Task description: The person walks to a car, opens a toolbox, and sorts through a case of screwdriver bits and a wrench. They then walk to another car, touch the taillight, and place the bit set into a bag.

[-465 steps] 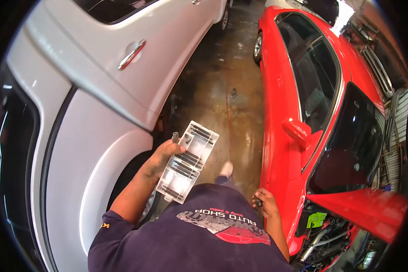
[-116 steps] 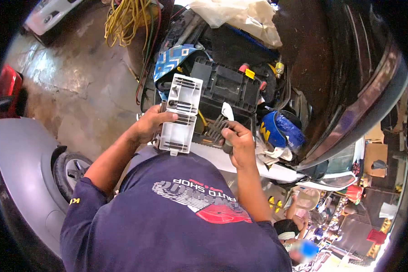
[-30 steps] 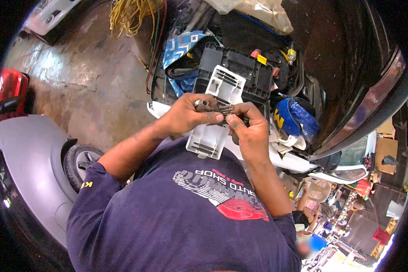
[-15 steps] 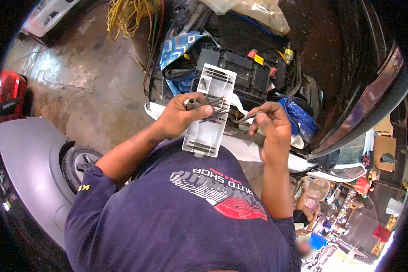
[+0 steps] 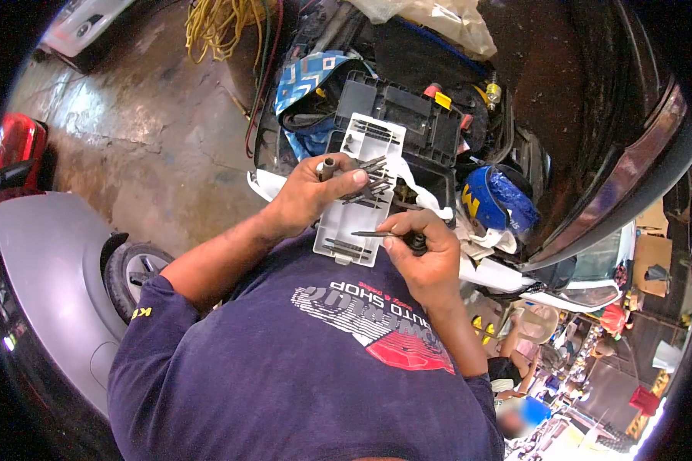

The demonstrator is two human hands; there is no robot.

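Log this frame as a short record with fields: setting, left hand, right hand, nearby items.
setting: garage floor, open car boot full of gear
left hand: grips white bit case with loose bits and a small socket
right hand: holds a driver with a long bit pointing toward the case
nearby items: black toolbox, blue cloth, yellow cable, blue helmet
other people: a person low at right

The right hand (image 5: 426,261) has dropped beside the bit case (image 5: 357,200), its bit (image 5: 373,233) now level.
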